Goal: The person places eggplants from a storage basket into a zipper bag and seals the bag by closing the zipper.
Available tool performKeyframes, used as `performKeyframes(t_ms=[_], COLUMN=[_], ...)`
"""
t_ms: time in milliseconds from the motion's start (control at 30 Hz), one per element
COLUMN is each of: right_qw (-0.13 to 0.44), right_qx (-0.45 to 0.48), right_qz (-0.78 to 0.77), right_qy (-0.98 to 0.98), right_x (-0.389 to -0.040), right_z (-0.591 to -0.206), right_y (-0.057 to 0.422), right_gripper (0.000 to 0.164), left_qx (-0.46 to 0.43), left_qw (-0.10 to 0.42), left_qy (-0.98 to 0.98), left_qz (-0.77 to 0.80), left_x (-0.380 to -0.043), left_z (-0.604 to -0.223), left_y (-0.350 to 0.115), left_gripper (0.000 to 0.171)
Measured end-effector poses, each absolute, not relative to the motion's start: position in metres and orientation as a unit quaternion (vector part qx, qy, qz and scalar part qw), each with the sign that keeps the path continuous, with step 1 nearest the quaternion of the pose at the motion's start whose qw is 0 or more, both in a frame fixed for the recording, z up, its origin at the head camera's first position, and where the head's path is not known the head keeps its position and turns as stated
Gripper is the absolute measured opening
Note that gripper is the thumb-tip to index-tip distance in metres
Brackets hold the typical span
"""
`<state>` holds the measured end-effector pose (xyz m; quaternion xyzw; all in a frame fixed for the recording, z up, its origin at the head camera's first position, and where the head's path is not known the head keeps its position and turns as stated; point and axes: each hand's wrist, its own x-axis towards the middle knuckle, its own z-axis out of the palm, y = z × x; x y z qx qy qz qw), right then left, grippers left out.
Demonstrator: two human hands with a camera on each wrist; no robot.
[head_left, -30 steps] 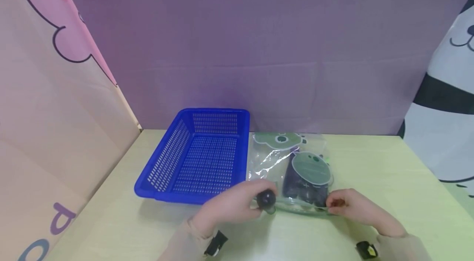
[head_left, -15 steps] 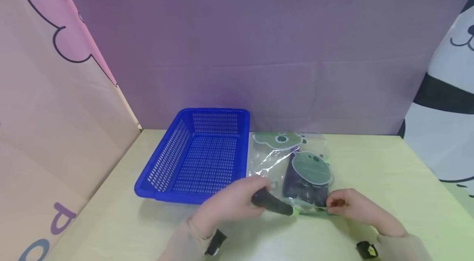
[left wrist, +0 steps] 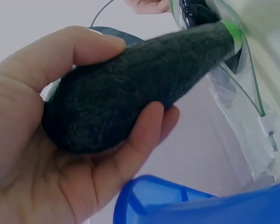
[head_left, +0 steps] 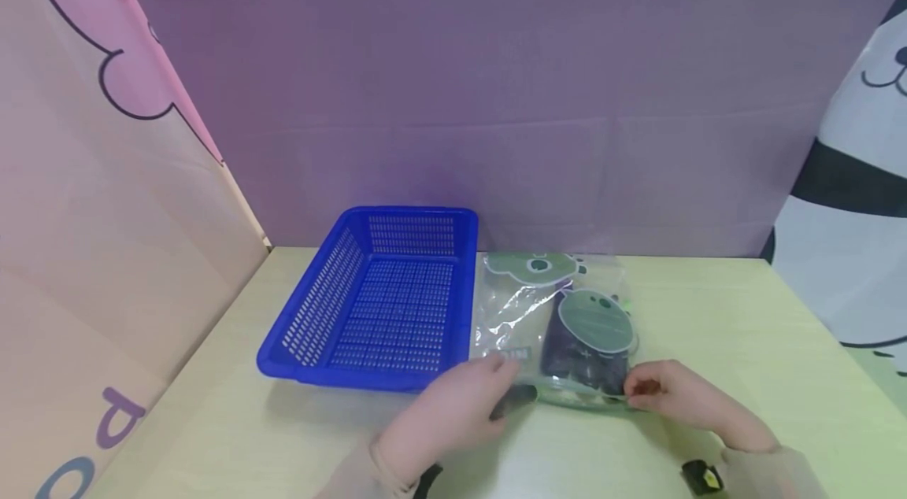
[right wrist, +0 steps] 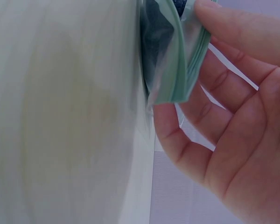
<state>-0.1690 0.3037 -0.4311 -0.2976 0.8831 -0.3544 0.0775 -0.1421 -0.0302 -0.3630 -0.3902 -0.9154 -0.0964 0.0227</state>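
Note:
My left hand (head_left: pixel 453 412) grips a dark, almost black eggplant (left wrist: pixel 130 88), thumb on top and fingers below. Its fat end lies toward the palm, and the narrow end with a bright green tip points at the mouth of a clear zip bag (head_left: pixel 506 326). The bag lies flat, printed with green cartoon animals, and dark rounded things (head_left: pixel 584 365) show inside its right half. At the near right corner my right hand (head_left: pixel 673 397) pinches the bag's green zip edge (right wrist: pixel 177 70) between thumb and fingers. In the head view the left hand hides much of the eggplant.
A blue plastic basket (head_left: pixel 464 286) with slotted walls stands just left of the bag, its near right corner close to my left hand. Behind the pale wooden table (head_left: pixel 708 326) rises a purple cloth backdrop (head_left: pixel 496 90).
The eggplant has swung from pointing toward me to pointing right along the bag's mouth. My left hand has shifted slightly nearer me. The right hand and bag stay put.

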Motion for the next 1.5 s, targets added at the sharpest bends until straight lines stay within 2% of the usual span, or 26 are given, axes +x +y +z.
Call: performKeyframes(t_ms=[133,267,533,1033,1267,1500], right_qw=[0.073,0.074,0.079,0.08,0.074,0.075], right_qx=[-0.3,-0.298,-0.294,-0.29,-0.3,-0.302], right_qz=[-0.355,-0.355,-0.353,-0.352,-0.355,-0.355], right_qy=[0.882,0.883,0.885,0.887,0.882,0.882], right_x=[-0.169,-0.168,-0.169,-0.168,-0.167,-0.167], right_z=[-0.431,-0.431,-0.43,-0.43,-0.43,-0.43], right_y=[0.303,0.303,0.303,0.302,0.303,0.303], right_gripper=[0.004,0.004,0.004,0.003,0.004,0.004], left_qx=[-0.381,-0.365,-0.315,-0.293,-0.337,-0.384], left_qw=[0.057,0.076,0.062,0.074,0.087,0.048], left_qy=[-0.919,-0.924,-0.944,-0.95,-0.937,-0.921], left_qz=[-0.082,-0.085,-0.074,-0.08,-0.032,-0.04], left_x=[-0.139,-0.137,-0.131,-0.132,-0.134,-0.135], left_z=[-0.368,-0.375,-0.384,-0.392,-0.399,-0.394], left_y=[-0.027,-0.023,-0.014,-0.012,-0.011,-0.016], left_gripper=[0.039,0.044,0.037,0.033,0.024,0.015])
